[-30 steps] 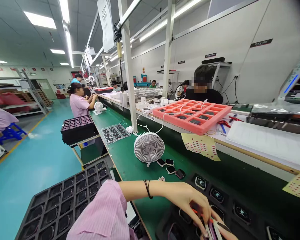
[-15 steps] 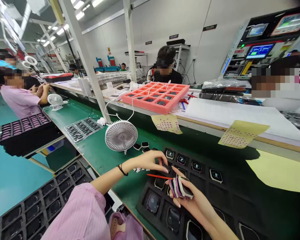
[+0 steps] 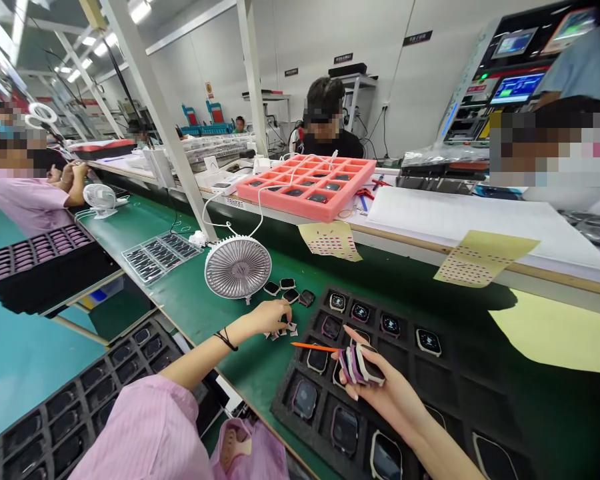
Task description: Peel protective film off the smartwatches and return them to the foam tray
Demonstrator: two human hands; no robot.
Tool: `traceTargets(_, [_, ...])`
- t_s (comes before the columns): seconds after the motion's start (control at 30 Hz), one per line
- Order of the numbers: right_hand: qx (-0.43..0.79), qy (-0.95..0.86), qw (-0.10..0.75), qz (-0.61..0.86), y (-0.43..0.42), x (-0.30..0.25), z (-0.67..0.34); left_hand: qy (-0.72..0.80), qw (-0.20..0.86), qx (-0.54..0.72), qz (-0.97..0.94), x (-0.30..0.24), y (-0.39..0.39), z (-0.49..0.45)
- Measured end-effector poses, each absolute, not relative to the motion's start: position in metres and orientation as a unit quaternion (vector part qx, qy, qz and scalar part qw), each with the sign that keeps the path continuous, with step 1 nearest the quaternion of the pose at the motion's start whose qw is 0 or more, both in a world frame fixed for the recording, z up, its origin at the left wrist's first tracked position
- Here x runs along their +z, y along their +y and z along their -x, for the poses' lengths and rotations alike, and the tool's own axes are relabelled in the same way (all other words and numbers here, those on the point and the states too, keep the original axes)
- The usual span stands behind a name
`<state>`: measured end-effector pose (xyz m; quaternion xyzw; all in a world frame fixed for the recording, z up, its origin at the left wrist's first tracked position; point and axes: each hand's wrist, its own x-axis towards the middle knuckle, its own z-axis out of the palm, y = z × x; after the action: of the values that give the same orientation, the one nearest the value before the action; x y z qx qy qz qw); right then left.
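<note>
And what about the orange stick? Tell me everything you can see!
The orange stick is thin and straight, looks like plastic, and narrows to a point at the left. Its other end is hidden at the right hand and the stack of watches held there, so I can't see the grip. It points nearly sideways across the picture, passing over the edge of the black tray. Its tip seems to touch nothing.

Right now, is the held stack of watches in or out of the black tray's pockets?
Out: the right hand grips the stack of watches, held over the black tray.
</note>
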<state>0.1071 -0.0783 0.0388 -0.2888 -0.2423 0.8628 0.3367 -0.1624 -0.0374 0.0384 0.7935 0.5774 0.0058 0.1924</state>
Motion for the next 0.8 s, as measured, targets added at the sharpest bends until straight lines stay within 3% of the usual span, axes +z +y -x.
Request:
traceTargets(0.17, [0.849, -0.251, 0.358, 0.297, -0.079, 0.04, -0.105, 0.602, 0.218, 0.055, -0.766, 0.036, -0.034, 0.164])
traceTargets(0.33, [0.811, -0.291, 0.427, 0.274, -0.082, 0.044, -0.104, 0.604, 0.243, 0.187, -0.736, 0.056, -0.043, 0.139])
traceTargets(0.47, [0.78, -0.307, 0.487, 0.247, -0.083, 0.048, -0.104, 0.499, 0.395, 0.352, -0.686, 0.083, -0.063, 0.095])
traceTargets(0.8, [0.725, -0.316, 0.544, 0.279, -0.084, 0.05, -0.113, 0.397, 0.526, 0.425, -0.621, 0.091, -0.076, 0.036])
